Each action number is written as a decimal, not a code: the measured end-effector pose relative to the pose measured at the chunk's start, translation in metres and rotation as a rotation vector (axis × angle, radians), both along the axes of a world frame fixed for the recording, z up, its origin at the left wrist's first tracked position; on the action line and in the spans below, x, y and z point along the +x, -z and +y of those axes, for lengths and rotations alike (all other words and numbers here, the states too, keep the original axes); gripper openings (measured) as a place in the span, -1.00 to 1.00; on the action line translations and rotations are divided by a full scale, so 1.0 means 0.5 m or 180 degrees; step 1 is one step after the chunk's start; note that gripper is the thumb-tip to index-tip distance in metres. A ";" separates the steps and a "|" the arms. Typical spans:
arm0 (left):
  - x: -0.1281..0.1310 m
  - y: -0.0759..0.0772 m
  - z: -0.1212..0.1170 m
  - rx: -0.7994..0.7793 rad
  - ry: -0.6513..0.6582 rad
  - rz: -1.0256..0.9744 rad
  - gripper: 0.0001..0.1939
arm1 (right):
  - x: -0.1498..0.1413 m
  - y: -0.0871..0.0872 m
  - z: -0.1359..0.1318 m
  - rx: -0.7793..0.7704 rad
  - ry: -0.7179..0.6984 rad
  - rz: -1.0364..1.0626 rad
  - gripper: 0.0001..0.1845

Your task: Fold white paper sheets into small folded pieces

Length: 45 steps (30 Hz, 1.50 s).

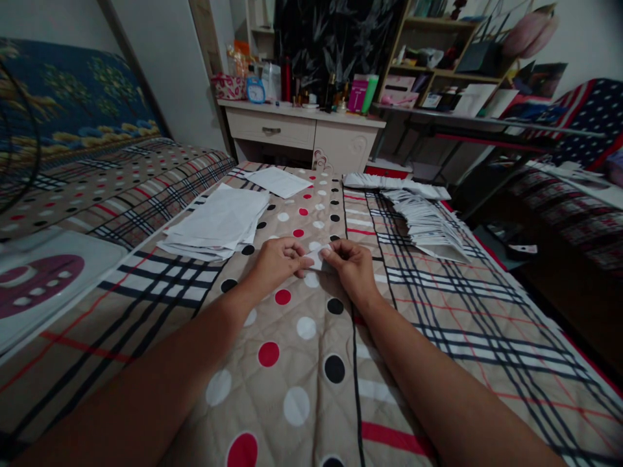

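Observation:
Between my two hands is a small folded piece of white paper (317, 257), held just above the quilted bedspread (311, 363). My left hand (280, 261) pinches its left edge with thumb and fingers. At the right edge, my right hand (351, 264) grips it with the thumb on top. Ahead on the left lies a stack of white paper sheets (219, 217), slightly fanned. Beyond that stack a single white sheet (280, 181) rests flat. To the right a row of folded white papers (423, 224) leans in a line, with another row (394, 185) behind it.
A white dressing table (302, 126) with bottles and boxes stands past the bed's far end. Shelves and a desk (438, 117) are at the back right. A white panel with a purple print (43, 279) lies at the left edge.

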<state>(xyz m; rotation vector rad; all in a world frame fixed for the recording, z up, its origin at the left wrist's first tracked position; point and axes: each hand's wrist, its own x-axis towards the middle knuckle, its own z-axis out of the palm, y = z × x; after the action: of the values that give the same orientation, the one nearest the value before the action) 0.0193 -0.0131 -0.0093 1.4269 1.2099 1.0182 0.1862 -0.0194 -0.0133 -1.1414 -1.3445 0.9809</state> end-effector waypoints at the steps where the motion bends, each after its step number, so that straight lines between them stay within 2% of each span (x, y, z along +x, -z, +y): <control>1: 0.002 -0.003 -0.001 -0.0139 0.0054 -0.0103 -0.80 | 0.000 -0.002 -0.002 -0.0009 0.0042 0.0102 -0.79; 4: 0.007 -0.011 -0.003 -0.0364 0.0094 -0.0339 -0.88 | 0.003 -0.003 -0.004 0.0008 0.0168 0.0257 -0.83; 7: 0.008 -0.014 -0.006 -0.0371 0.0114 -0.0413 -0.87 | 0.005 -0.001 -0.004 0.0042 0.0247 0.0285 -0.83; 11: 0.008 -0.016 -0.011 -0.0335 0.0485 -0.0094 -0.91 | 0.002 -0.006 -0.006 0.0090 0.0250 0.0226 -0.81; 13: 0.007 -0.016 -0.013 -0.0328 0.0614 0.0082 -0.84 | -0.003 -0.009 -0.007 0.0055 0.0165 0.0252 -0.80; 19: 0.005 -0.014 -0.012 -0.0338 0.0022 -0.0374 -0.74 | -0.014 -0.006 -0.002 -0.0198 -0.0044 0.0378 -0.64; 22: 0.006 -0.016 -0.012 -0.0308 -0.0007 -0.0401 -0.71 | -0.014 -0.002 -0.001 -0.0360 -0.0196 0.0280 -0.66; 26: 0.009 -0.018 -0.013 -0.0315 -0.0019 -0.0314 -0.72 | -0.011 -0.002 -0.005 -0.0417 -0.0320 0.0529 -0.68; 32: 0.010 -0.015 -0.013 -0.0389 0.0011 -0.0369 -0.81 | -0.004 -0.009 -0.011 -0.0393 -0.0365 0.0549 -0.68; 37: 0.007 -0.014 -0.008 -0.0429 0.0093 -0.0372 -0.78 | -0.001 -0.009 -0.011 -0.0457 -0.0245 0.0632 -0.66; 45: -0.005 -0.004 -0.005 -0.0279 -0.0291 0.0008 -0.69 | 0.001 -0.013 -0.012 -0.0593 -0.0289 0.0556 -0.67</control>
<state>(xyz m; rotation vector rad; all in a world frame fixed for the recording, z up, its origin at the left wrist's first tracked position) 0.0169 -0.0158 -0.0071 1.3152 1.3159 1.0131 0.1870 -0.0253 -0.0066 -1.1116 -1.1918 1.2640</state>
